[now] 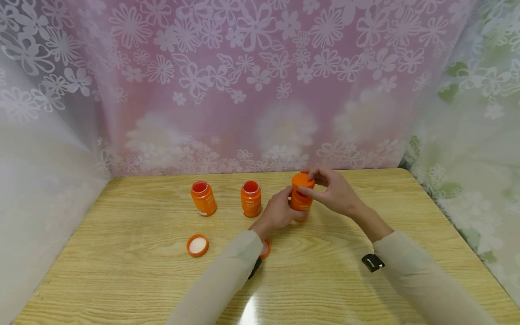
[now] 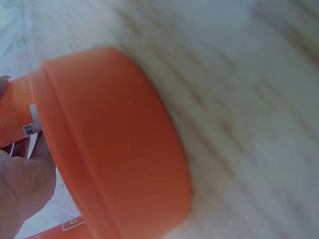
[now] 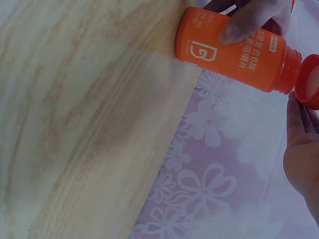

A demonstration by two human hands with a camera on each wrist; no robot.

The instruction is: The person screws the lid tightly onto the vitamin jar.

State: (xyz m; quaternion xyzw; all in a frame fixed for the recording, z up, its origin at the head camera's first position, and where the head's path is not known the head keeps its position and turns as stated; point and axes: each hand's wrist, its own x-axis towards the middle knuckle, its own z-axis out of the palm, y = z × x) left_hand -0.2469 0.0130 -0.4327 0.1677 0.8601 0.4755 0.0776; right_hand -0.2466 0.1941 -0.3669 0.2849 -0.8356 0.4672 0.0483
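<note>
My left hand (image 1: 279, 211) grips an orange bottle (image 1: 301, 205) that stands upright at the right of the group. Just above its mouth, my right hand (image 1: 336, 192) holds an orange screw cap (image 1: 303, 180) between fingers and thumb. Seen from the right wrist, the cap (image 3: 308, 84) is tilted and apart from the threaded neck of the bottle (image 3: 234, 52). Two more orange bottles stand uncapped, one in the middle (image 1: 251, 201) and one at the left (image 1: 204, 201).
A cap (image 1: 197, 245) lies inside-up before the left bottle. Another cap (image 1: 266, 249) is partly hidden by my left sleeve (image 1: 227, 275) and looms large in the left wrist view. The wooden table (image 1: 134, 271) ends at a floral curtain (image 1: 260, 113) behind.
</note>
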